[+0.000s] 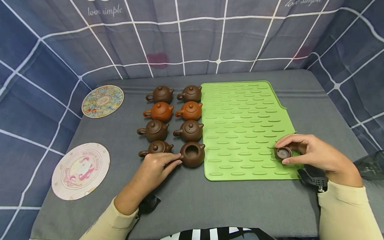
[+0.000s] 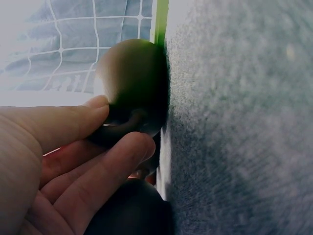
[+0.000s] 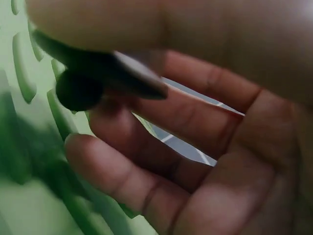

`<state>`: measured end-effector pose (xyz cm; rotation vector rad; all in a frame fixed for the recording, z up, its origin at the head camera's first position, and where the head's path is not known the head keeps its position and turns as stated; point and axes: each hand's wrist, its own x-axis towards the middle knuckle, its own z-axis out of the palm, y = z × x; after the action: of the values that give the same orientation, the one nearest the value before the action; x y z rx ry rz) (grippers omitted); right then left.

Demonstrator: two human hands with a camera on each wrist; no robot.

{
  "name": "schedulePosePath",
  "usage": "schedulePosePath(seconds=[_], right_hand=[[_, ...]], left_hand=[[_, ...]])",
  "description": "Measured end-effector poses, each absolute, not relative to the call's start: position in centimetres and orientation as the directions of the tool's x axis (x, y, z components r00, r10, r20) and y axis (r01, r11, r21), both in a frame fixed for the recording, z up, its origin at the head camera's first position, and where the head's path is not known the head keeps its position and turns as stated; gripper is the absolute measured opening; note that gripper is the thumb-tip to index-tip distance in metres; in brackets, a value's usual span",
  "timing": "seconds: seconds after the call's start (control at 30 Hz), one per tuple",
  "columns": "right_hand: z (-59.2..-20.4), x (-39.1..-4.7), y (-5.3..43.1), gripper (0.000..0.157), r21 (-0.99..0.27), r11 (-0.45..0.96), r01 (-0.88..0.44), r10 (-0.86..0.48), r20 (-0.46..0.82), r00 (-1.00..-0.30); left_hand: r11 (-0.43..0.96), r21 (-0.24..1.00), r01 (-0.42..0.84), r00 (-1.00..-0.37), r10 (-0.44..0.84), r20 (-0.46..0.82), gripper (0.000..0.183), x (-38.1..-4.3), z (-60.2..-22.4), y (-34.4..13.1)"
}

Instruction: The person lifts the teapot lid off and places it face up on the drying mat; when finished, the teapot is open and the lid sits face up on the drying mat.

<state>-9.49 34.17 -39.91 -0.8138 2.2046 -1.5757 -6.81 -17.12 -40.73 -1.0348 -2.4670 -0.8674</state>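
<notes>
My left hand [image 1: 157, 168] pinches the handle of a dark brown teapot [image 1: 193, 163] between thumb and fingers. That teapot stands upright, its round top uncovered and its spout toward the green mat. In the left wrist view, the handle [image 2: 115, 131] runs between the thumb and the fingers. Over the mat's right side, my right hand [image 1: 318, 155] grips a small brown lid [image 1: 283, 153] by its rim, hollow side up. The lid's round knob [image 3: 79, 91] points down at the mat in the right wrist view. Another brown teapot [image 1: 157, 146] is partly hidden behind my left hand.
Several lidded teapots form two columns left of the ridged green mat [image 1: 234, 140]; two are orange, such as the orange teapot [image 1: 162, 111]. At the far left lie a patterned round disc [image 1: 103, 101] and a pink-and-white disc [image 1: 81, 171]. Grid-patterned cloth [image 1: 198, 40] rises behind.
</notes>
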Motion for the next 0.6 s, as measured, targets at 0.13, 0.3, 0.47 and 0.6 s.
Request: schedulePosePath(seconds=[0.13,0.3,0.47,0.6], right_hand=[[-40.11,-9.68,34.11,0.05,-0.925,0.226,-0.305,-0.662,0.084,-0.745],[-40.13,-9.66,33.98,0.05,-0.914,0.244,-0.323,-0.65,0.094,-0.754],[-40.24,-9.71,33.89,0.049,-0.894,0.309,-0.325,-0.603,0.08,-0.793],[-40.52,-9.92,33.68,0.048,-0.875,0.334,-0.352,-0.616,0.081,-0.784]], left_hand=[[0.554,0.409,0.725,-0.687,0.531,0.496,0.024,-6.76,-40.65,-17.13],[0.557,0.412,0.721,-0.691,0.531,0.49,0.023,-6.76,-40.6,-17.11],[0.557,0.413,0.721,-0.691,0.534,0.487,0.023,-6.72,-40.55,-17.09],[0.559,0.412,0.719,-0.693,0.533,0.486,0.023,-6.71,-40.57,-17.17]])
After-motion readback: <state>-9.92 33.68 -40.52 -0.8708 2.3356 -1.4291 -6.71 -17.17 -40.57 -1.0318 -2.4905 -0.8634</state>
